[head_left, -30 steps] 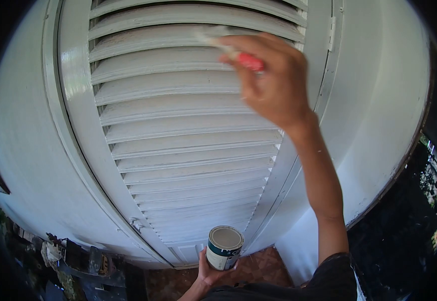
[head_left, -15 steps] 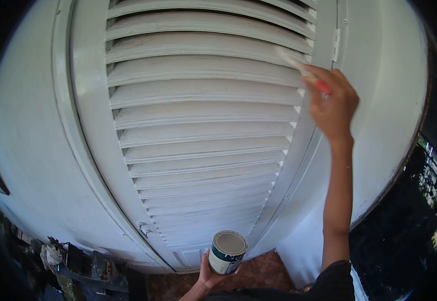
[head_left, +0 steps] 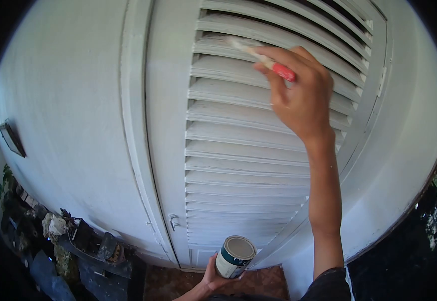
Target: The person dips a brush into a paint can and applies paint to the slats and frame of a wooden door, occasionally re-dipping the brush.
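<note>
Uneven pressure could streak the white louvred door point(head_left: 170, 125), before which the right hand point(head_left: 306, 95) pinches a red-handled paintbrush point(head_left: 282, 72), the left hand point(head_left: 212, 278) gripping a green-and-white cylindrical tin point(head_left: 232, 260).

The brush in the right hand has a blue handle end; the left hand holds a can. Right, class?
The head view shows a red handle end, not blue; the right hand holds the brush, the left hand a can.

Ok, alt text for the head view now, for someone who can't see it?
The right hand holds a red-ended brush at an upper slat of a white louvered door. The left hand holds a green-and-white can lower down, above a reddish-brown floor.
</note>
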The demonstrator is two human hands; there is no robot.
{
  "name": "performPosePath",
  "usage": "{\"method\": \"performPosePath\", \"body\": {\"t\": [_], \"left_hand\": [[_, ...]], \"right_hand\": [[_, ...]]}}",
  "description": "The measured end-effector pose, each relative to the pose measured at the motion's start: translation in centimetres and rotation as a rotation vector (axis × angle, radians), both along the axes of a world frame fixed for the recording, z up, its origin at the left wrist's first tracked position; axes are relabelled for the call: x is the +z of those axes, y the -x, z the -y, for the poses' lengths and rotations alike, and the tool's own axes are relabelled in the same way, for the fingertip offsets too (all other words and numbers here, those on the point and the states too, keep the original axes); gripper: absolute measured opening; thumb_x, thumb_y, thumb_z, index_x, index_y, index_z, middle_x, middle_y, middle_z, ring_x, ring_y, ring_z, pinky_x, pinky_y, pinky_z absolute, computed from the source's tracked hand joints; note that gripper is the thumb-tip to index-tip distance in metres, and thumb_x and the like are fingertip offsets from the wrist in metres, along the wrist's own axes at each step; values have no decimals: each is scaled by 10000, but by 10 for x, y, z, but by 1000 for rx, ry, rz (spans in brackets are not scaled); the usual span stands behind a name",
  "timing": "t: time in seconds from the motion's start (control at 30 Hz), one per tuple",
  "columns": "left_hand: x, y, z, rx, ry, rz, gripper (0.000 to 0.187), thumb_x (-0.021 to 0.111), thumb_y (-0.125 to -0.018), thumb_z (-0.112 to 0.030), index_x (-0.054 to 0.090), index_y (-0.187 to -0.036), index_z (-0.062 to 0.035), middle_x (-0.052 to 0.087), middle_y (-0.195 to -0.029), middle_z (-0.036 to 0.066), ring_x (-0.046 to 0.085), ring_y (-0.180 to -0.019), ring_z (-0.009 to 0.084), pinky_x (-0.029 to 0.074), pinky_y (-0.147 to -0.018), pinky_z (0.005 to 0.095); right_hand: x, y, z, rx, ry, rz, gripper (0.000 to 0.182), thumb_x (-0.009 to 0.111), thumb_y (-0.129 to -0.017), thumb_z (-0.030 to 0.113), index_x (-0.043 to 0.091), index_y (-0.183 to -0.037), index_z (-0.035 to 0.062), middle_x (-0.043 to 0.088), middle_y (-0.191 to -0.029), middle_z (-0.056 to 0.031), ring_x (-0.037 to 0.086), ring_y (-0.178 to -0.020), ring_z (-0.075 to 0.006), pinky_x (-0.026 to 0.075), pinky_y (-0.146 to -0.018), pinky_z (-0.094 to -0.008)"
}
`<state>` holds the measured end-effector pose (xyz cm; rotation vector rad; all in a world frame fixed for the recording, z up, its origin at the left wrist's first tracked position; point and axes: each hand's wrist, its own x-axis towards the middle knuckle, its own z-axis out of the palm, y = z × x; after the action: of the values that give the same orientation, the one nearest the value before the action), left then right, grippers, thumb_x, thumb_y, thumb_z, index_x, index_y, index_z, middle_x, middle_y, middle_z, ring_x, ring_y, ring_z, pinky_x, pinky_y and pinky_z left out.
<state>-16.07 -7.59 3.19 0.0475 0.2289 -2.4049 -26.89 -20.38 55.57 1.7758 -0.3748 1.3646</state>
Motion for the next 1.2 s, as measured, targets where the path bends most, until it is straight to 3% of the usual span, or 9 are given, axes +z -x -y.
{"method": "performPosePath", "body": {"t": [0.27,0.37,0.4,0.53,0.67,0.77,0.97,1.1,1.2], "left_hand": [[0,-30,-7,76,-6,-38,747,441,-984,-634,398,-1566,-169,367,-1596,209,398,-1439,428,403,-1113,664],[-10,-40,-10,60,46,-114,752,467,-976,-634,399,-1565,-172,366,-1599,205,397,-1441,423,397,-1119,663],[-12,-41,-10,72,41,-88,752,474,-973,-633,401,-1564,-173,366,-1601,202,397,-1443,420,394,-1120,664],[-13,-46,-13,75,-7,-65,742,494,-969,-630,415,-1557,-184,371,-1606,185,395,-1449,408,385,-1120,673],[-17,-48,-15,49,-44,-94,719,493,-971,-632,434,-1545,-205,388,-1598,172,402,-1443,403,382,-1114,687],[-19,-45,-16,30,-37,-88,710,493,-970,-637,445,-1538,-213,391,-1595,171,407,-1435,408,384,-1110,692],[-5,-49,-32,19,-102,-110,705,492,-974,-625,447,-1535,-202,389,-1586,184,409,-1432,414,403,-1104,687],[-1,-47,-40,89,18,-24,801,501,-946,-610,374,-1583,-141,348,-1600,229,398,-1427,437,405,-1107,666],[-2,-51,-41,36,-62,-109,715,486,-970,-612,433,-1543,-187,388,-1585,186,405,-1434,415,407,-1103,683]], "right_hand": [[16,-46,-12,-93,-77,-99,145,765,-843,133,796,-970,195,707,-687,-4,604,-604,-209,455,-540,-365],[37,-32,-6,24,-304,-141,137,781,-865,169,808,-989,221,702,-677,-30,581,-584,-211,439,-548,-344],[48,-31,-18,-82,-432,-153,128,780,-893,172,814,-1016,167,691,-684,-30,556,-571,-166,424,-562,-308],[82,-30,-16,35,-589,-314,149,728,-953,120,793,-1067,48,650,-704,-5,546,-617,-84,432,-590,-270],[104,-33,-11,-94,-603,-424,246,689,-1007,285,792,-1087,76,544,-619,1,519,-627,-90,438,-690,-278],[107,-37,-16,-182,-594,-399,236,697,-1002,262,790,-1102,69,564,-641,-2,531,-639,-91,445,-694,-271],[93,-23,-26,7,-617,-365,163,725,-957,120,793,-1091,61,662,-732,-12,558,-631,-89,443,-599,-266],[66,-24,-47,-213,-491,-203,160,743,-943,163,811,-1085,136,694,-669,-10,578,-563,-110,452,-583,-270],[59,-21,-34,-65,-340,-215,175,761,-898,156,815,-1064,178,712,-678,-21,619,-559,-177,470,-583,-315]]}}
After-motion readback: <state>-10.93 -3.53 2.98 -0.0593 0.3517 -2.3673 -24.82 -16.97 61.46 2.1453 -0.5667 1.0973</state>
